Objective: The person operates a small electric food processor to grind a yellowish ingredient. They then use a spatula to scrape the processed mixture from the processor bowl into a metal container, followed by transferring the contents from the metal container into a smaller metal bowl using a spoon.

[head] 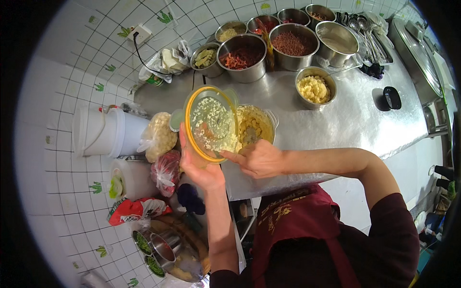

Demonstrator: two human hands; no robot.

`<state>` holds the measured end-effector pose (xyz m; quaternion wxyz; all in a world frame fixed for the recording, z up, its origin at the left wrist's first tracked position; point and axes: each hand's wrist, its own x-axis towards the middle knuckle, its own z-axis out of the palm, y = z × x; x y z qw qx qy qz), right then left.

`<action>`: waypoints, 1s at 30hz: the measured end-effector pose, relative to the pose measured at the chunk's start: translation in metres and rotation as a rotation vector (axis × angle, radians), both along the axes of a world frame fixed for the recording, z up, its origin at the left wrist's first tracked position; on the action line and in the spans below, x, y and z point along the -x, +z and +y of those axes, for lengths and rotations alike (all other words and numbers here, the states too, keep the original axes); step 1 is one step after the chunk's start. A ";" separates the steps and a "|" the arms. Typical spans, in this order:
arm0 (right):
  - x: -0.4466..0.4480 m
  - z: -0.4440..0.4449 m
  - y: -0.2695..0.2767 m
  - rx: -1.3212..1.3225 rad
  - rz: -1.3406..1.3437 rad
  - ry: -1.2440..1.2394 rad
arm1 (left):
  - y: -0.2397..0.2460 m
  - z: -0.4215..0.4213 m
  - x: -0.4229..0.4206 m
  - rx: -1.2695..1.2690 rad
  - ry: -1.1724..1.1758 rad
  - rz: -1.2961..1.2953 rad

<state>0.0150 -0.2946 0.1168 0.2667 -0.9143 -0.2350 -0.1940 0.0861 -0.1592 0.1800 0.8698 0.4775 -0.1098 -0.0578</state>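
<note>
My left hand [201,171] grips a clear plastic lid [213,120] with an orange-yellow sealing ring. The lid is tipped up, its inner face towards me, and bits of minced garlic-like food cling to it. My right hand [262,161] holds nothing; its index finger points out to the lid's lower inner edge while the other fingers curl in. Partly behind the lid and right hand, a clear handled container [275,120] stands on the steel table [345,126], its walls smeared with yellow mince. To its upper right is a steel pot [314,106] heaped with similar mince.
Several steel pots of dried chillies [248,75], peppercorns [292,43] and other seasonings line the tiled wall. Ladles [371,39] lie in a tray at the back right, near a small black bowl [392,98]. White buckets [115,131] and a bag of peeled cloves [162,133] stand left.
</note>
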 end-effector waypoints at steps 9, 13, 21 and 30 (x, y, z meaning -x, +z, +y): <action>-0.005 -0.021 -0.042 0.315 0.010 -0.114 | 0.018 0.006 -0.005 -0.174 -0.016 -0.008; 0.003 -0.024 -0.014 0.375 0.536 -0.116 | 0.018 0.010 -0.007 -0.204 -0.003 -0.044; 0.013 -0.021 0.038 0.140 0.379 -0.194 | 0.016 0.005 -0.009 -0.143 0.004 0.014; -0.026 0.020 0.058 -0.087 0.154 -0.178 | 0.016 -0.014 0.014 -0.043 -0.024 0.113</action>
